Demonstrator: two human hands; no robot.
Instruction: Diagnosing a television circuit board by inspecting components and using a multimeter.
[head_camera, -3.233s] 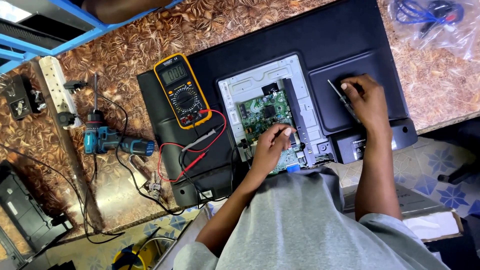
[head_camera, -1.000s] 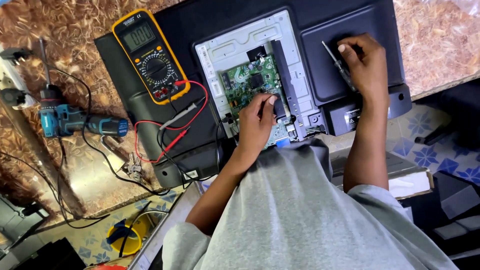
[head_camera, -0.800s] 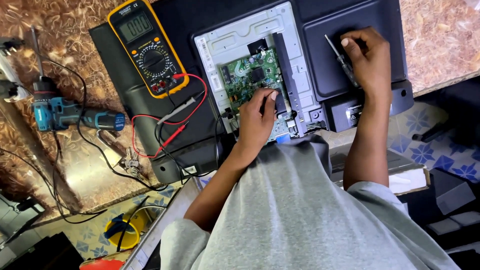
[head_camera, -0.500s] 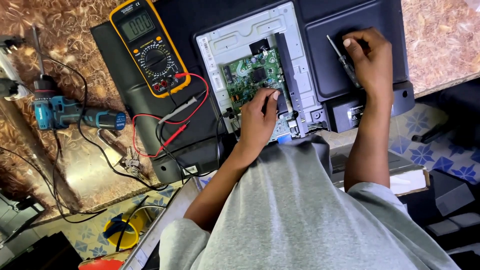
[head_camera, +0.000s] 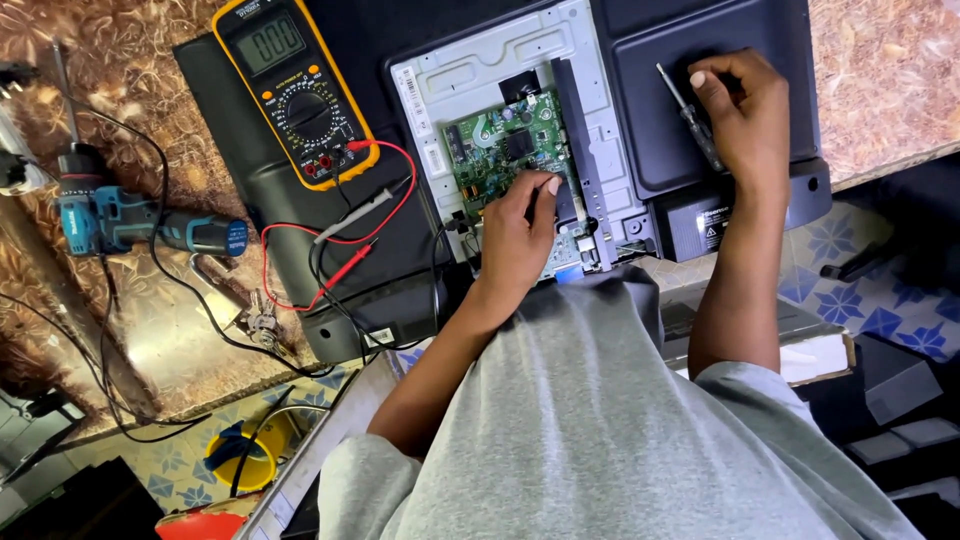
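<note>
Nearest, the person's grey shirt fills the foreground, both forearms reaching out over the near edge of the table. Their left hand rests with curled fingers on the green circuit board, fingertips pressed to its near right part; whether it pinches anything I cannot tell. That board sits in the opened back of a black flat screen lying face down across the table's middle. Their right hand lies further out on the screen's dark rear cover, closed round a slim screwdriver with the shaft pointing away. Left of the board, red and black probe leads trail back to a yellow multimeter near the far edge. A blue cordless drill lies towards the left edge.
</note>
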